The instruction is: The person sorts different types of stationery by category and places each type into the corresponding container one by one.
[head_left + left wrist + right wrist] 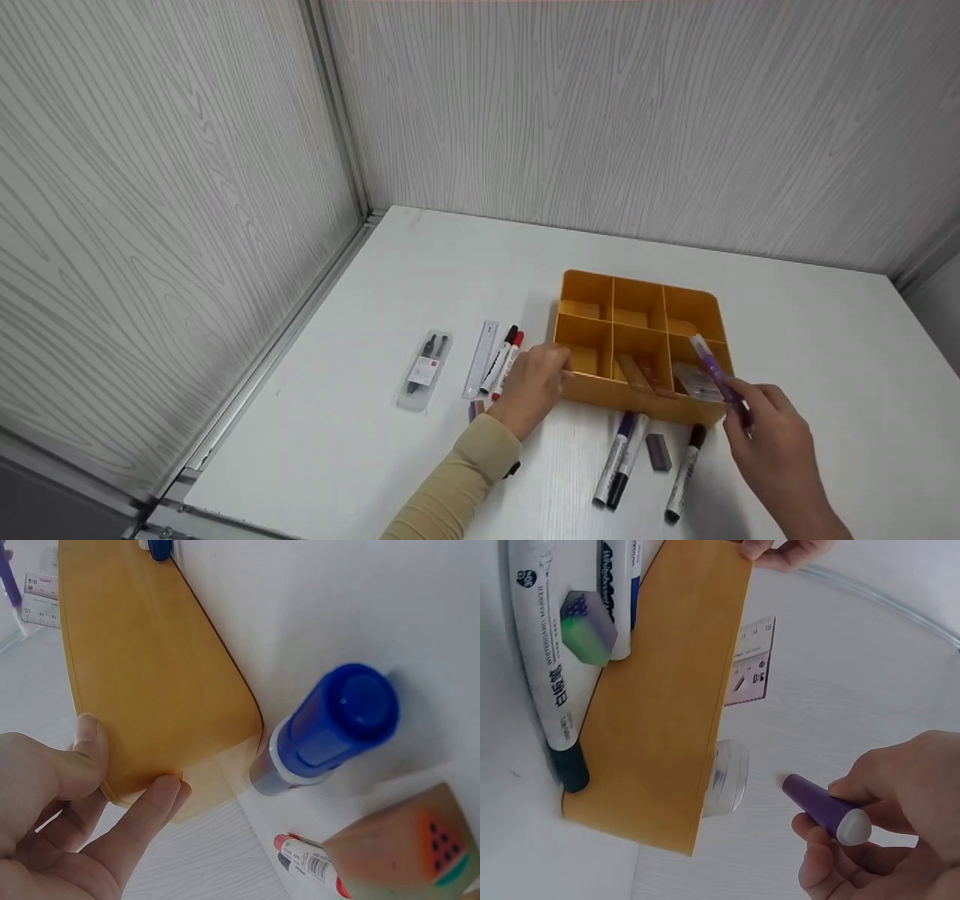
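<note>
A yellow compartment box stands on the table. My left hand grips its near left corner, thumb and fingers on the walls in the left wrist view. My right hand holds a purple pen with whitish ends, tilted over the box's near right compartment. A small clear plastic case lies in that compartment. In the near middle compartment rests a clear ruler; its end sticks up past the rim in the right wrist view.
Left of the box lie a clear case with a compass, a ruler, a black-capped marker and a red-capped marker. Several whiteboard markers and a dark eraser lie before it. A watermelon-patterned eraser lies near the left wrist.
</note>
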A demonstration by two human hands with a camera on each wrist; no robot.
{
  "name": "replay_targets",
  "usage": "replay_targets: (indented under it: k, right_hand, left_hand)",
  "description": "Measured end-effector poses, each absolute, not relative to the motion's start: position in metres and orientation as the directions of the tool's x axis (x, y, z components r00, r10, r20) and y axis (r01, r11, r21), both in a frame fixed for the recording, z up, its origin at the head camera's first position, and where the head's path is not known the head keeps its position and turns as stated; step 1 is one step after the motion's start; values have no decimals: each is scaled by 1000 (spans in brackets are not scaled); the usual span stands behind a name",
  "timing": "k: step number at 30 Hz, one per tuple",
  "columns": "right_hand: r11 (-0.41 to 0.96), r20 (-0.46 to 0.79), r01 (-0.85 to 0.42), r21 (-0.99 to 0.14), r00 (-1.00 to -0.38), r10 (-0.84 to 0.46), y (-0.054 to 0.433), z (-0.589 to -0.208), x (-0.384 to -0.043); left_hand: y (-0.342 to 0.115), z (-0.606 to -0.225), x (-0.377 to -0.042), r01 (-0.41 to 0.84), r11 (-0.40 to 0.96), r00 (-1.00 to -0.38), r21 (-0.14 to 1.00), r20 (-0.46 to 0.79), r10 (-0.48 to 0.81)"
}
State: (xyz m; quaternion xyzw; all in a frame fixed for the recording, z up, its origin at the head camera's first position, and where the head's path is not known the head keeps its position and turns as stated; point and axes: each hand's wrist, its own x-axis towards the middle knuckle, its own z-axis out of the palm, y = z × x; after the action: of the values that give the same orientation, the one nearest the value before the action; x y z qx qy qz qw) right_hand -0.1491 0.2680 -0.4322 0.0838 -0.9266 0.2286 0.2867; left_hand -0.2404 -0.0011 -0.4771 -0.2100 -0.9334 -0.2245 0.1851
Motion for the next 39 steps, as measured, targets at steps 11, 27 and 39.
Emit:
replay_targets:
  k: [11,27,39]
  right_hand:
    - [847,609,-439,-301,-772,-183,232,-431,-161]
    - [846,593,-504,-176,-740,-318,181,-439,-181]
    - [876,480,-461,-141,-806,-346,158,-440,-189]
  left_hand:
    - [-3,-476,-239,485,795,-844,364,434,315]
    - [-2,-475,-239,453,813,-866,365,394,306]
    - [-4,-475,-238,443,786,-883,432,359,301]
